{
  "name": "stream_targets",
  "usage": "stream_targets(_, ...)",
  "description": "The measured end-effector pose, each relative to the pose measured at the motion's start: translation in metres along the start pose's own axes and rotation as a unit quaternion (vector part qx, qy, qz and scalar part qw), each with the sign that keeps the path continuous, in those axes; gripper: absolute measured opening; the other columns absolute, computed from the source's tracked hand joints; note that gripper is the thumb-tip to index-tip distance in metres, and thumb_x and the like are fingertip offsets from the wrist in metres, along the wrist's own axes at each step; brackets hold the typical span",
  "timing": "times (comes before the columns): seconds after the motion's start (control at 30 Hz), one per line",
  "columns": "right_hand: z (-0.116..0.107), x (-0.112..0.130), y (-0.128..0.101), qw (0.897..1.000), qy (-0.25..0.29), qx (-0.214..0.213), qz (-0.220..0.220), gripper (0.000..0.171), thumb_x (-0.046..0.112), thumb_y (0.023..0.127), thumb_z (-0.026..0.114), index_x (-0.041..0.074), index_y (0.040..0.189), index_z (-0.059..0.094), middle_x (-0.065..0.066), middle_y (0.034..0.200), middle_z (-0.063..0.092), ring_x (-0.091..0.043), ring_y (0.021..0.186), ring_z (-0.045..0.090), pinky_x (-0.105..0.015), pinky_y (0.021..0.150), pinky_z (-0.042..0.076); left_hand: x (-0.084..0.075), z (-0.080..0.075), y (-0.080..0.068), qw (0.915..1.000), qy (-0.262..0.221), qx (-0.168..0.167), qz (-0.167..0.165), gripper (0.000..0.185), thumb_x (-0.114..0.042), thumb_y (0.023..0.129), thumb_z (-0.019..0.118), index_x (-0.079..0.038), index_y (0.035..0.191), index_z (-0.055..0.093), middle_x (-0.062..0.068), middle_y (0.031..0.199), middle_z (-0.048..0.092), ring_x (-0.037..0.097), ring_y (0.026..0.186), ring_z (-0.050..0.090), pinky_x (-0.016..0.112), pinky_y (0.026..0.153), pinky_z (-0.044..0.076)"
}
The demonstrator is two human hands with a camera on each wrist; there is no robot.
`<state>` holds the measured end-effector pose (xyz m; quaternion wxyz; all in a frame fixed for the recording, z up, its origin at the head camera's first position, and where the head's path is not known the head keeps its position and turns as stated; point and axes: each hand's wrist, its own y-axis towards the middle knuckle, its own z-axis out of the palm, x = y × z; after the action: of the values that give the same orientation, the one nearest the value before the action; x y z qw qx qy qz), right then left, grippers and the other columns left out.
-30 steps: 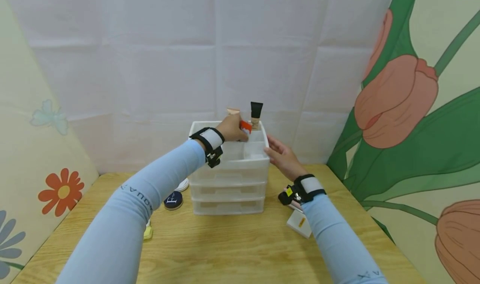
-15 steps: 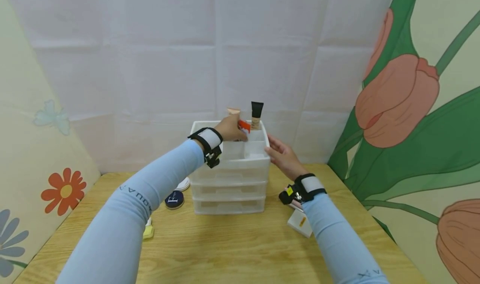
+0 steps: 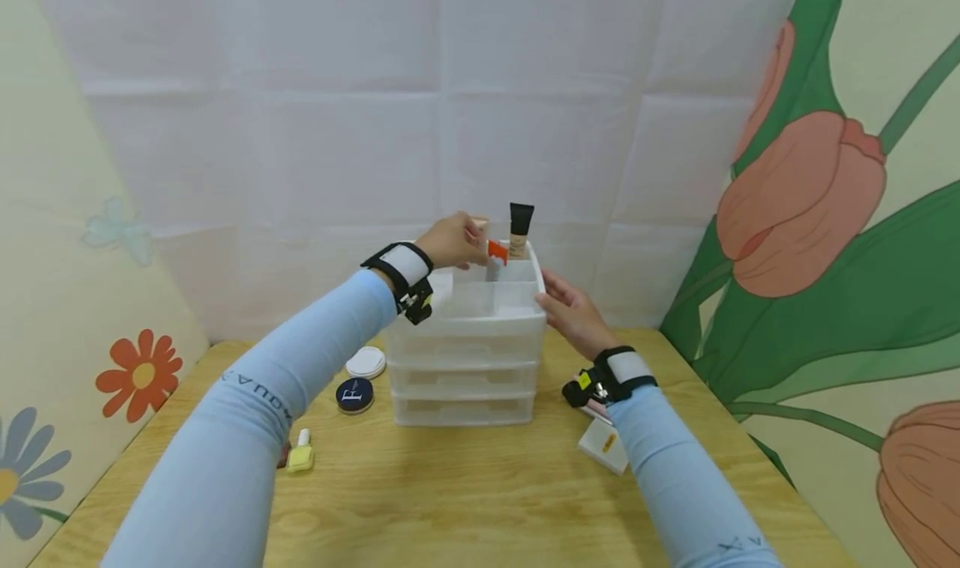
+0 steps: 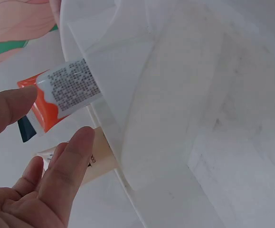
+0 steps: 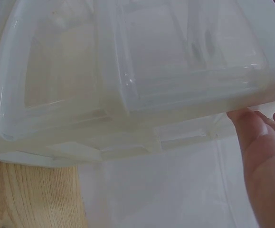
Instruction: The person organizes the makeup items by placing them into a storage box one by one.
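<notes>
The orange-and-white tube [image 3: 492,256] stands tilted in a back compartment of the top tray of the white plastic drawer unit [image 3: 467,360], its orange crimped end up above the rim and its printed white body leaning against a divider wall, as the left wrist view [image 4: 63,92] shows. The left hand [image 3: 450,241] hovers right at that end, fingers loosely spread and just apart from the tube, gripping nothing that I can see. Close beside the tube a beige tube [image 3: 481,223] pokes up behind the hand, and a bottle with a black cap [image 3: 519,228] stands upright at the tray's back right corner. The front compartments lie open to the top. The right hand [image 3: 572,312] rests with straight fingers against the unit's right side wall near the tray rim. On the wooden table [image 3: 465,493], a white round lid [image 3: 366,362] and a dark compact [image 3: 354,395] sit just left of the unit, a small yellow bottle [image 3: 302,454] nearer the front, and a white box [image 3: 602,445] lies under the right forearm; the front middle of the table gives room.
</notes>
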<state>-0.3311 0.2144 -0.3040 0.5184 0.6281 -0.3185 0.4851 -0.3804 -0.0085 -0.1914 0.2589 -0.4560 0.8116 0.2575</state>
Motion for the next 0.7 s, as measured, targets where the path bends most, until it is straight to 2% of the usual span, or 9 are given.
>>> stream_targets(0.13, -0.003, -0.003, 0.001, 1.000, 0.004, 0.003, 0.003, 0.057, 0.014, 0.091, 0.049, 0.005, 0.140, 0.020, -0.017, 0.139, 0.026, -0.027, 0.117, 0.038, -0.029, 0.087, 0.042, 0.002, -0.011, -0.008, 0.9989, -0.044, 0.003, -0.012, 0.054, -0.015, 0.074, 0.071, 0.001, 0.115, 0.040, 0.012, 0.098, 0.051, 0.024, 0.081, 0.055, 0.032, 0.068, 0.051)
stream_targets(0.27, -0.006, -0.004, 0.002, 1.000, 0.003, 0.001, 0.009, 0.057, 0.015, 0.091, 0.048, 0.006, 0.140, 0.020, -0.015, 0.140, 0.026, -0.027, 0.119, 0.036, -0.029, 0.087, 0.042, 0.004, -0.022, -0.016, 0.9970, -0.076, 0.008, -0.017, 0.053, -0.013, 0.075, 0.070, 0.000, 0.116, 0.040, 0.014, 0.100, 0.051, 0.027, 0.085, 0.056, 0.030, 0.066, 0.051)
stream_targets(0.43, -0.010, -0.002, 0.002, 1.000, -0.010, -0.001, 0.013, 0.058, 0.017, 0.091, 0.048, 0.007, 0.140, 0.019, -0.014, 0.141, 0.024, -0.027, 0.121, 0.034, -0.029, 0.088, 0.041, 0.005, -0.037, -0.029, 0.9955, -0.094, 0.007, -0.015, 0.050, -0.013, 0.077, 0.068, -0.001, 0.116, 0.040, 0.014, 0.101, 0.051, 0.029, 0.087, 0.057, 0.027, 0.063, 0.051)
stream_targets(0.7, -0.015, 0.002, 0.002, 0.999, -0.023, -0.008, 0.025, 0.058, 0.019, 0.091, 0.048, 0.008, 0.141, 0.018, -0.013, 0.142, 0.022, -0.027, 0.121, 0.033, -0.029, 0.088, 0.041, 0.008, -0.057, -0.054, 0.9939, -0.110, 0.002, -0.005, 0.045, -0.013, 0.079, 0.066, -0.003, 0.114, 0.040, 0.014, 0.101, 0.051, 0.028, 0.088, 0.057, 0.030, 0.067, 0.051)
